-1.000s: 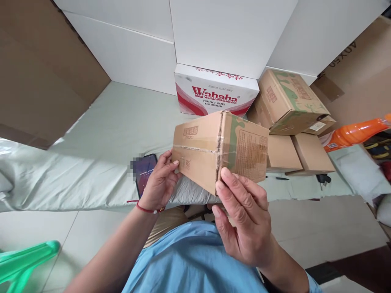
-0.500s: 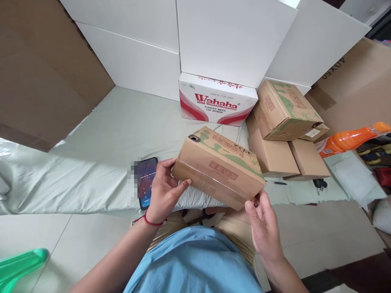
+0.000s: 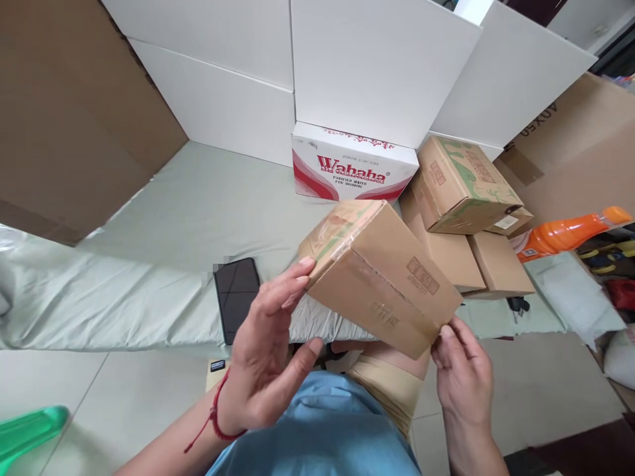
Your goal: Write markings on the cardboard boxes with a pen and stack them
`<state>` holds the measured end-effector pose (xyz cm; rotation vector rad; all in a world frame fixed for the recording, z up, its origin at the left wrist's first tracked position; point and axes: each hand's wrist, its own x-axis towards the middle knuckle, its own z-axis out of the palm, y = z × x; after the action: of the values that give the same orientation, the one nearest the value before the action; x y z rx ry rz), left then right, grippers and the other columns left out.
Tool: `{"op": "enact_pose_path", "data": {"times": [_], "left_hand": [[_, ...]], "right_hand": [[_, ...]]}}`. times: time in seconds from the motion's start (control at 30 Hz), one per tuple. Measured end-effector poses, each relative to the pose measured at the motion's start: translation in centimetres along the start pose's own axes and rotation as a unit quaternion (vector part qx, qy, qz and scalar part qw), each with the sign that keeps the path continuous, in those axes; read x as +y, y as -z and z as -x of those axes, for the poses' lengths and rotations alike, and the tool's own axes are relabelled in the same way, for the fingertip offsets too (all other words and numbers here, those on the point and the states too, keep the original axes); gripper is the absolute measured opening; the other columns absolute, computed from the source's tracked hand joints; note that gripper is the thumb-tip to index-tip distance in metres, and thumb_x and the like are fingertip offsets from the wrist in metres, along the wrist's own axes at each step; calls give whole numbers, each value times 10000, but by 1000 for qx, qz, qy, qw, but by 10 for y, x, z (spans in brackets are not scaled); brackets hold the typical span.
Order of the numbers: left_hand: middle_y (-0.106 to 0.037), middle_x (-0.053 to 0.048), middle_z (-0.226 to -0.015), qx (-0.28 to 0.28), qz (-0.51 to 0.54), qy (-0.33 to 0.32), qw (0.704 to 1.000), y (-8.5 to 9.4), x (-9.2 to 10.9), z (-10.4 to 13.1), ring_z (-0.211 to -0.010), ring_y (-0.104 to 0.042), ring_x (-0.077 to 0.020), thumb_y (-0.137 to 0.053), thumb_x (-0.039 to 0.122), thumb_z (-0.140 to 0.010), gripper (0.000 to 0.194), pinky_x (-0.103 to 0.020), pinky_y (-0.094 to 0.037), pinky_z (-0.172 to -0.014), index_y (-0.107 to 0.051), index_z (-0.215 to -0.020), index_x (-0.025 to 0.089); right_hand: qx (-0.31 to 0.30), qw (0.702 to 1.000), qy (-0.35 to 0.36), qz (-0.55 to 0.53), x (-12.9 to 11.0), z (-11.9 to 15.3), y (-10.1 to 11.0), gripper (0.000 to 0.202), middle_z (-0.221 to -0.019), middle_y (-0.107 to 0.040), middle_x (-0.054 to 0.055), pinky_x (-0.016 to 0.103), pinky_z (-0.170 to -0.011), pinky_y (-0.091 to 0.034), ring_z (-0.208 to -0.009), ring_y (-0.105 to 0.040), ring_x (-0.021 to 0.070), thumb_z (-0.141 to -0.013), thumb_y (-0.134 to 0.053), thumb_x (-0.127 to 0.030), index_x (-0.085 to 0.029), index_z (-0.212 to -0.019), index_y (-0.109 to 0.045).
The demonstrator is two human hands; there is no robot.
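Observation:
A brown cardboard box with green and red print is held tilted in the air over the table's front edge, its taped side facing me. My right hand pinches its lower right corner between thumb and fingers. At the box's left corner, my left hand has its fingertips against the cardboard, with the thumb spread well away from it. A red string bracelet circles my left wrist. Left of that hand, a phone with a dark screen lies on the cloth.
A white Wahaha water carton stands behind against white panels. To the right are stacked brown boxes, an orange bottle and small black keys. A large brown carton borders the left. Green plastic shows at lower left.
The box has turned, swinging its left end up and showing more of its taped side. My left thumb has come off it. My right hand has shifted right, and the phone's screen has darkened.

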<state>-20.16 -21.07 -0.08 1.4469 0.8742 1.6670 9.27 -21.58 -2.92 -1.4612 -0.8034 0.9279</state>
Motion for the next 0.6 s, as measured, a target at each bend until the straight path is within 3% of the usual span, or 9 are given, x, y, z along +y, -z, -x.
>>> {"op": "enact_pose_path", "data": {"times": [0.1,0.23,0.33,0.47,0.6], "left_hand": [[-454,-80,-1700,-8,51,87,995,0,-17,3,-1670,-320,-325,-694,171,-987,620,-582,-380,-1343,-555,-1554,379],[-420,-79,-1750,2,70,226,972,13,-56,6,-1685,-293,-336,-785,319,-946,653,-581,-402,-1317,-548,-1551,386],[-388,-80,-1783,36,37,299,953,19,-89,7,-1695,-268,-348,-787,374,-904,732,-611,-322,-1345,-526,-1588,354],[-417,-108,-1768,0,-5,300,954,11,-123,8,-1677,-317,-353,-754,349,-832,842,-566,-238,-1385,-514,-1633,246],[-449,-85,-1750,-26,-49,264,963,2,-120,14,-1650,-378,-349,-731,276,-807,895,-541,-232,-1395,-484,-1667,244]], "right_hand": [[11,1000,7,-25,-4,-11,-1,544,-777,-657,-21,237,-547,-410,-546,-406,63,-864,-866,-488,-216,-1324,-765],[-41,998,29,-31,3,-25,-7,451,-1041,-745,58,337,-752,-556,-767,-630,143,-871,-846,-493,-238,-1240,-802],[-51,997,47,-23,19,-34,-11,410,-1019,-733,54,352,-824,-574,-856,-667,174,-863,-848,-517,-236,-1157,-795],[-45,998,-2,38,46,-42,-12,531,-842,-694,24,325,-699,-581,-754,-665,180,-722,-920,-639,-203,-974,-750],[-36,995,-31,90,67,-45,-7,650,-746,-639,-23,260,-495,-446,-540,-503,107,-691,-899,-733,-189,-1003,-728]]}}
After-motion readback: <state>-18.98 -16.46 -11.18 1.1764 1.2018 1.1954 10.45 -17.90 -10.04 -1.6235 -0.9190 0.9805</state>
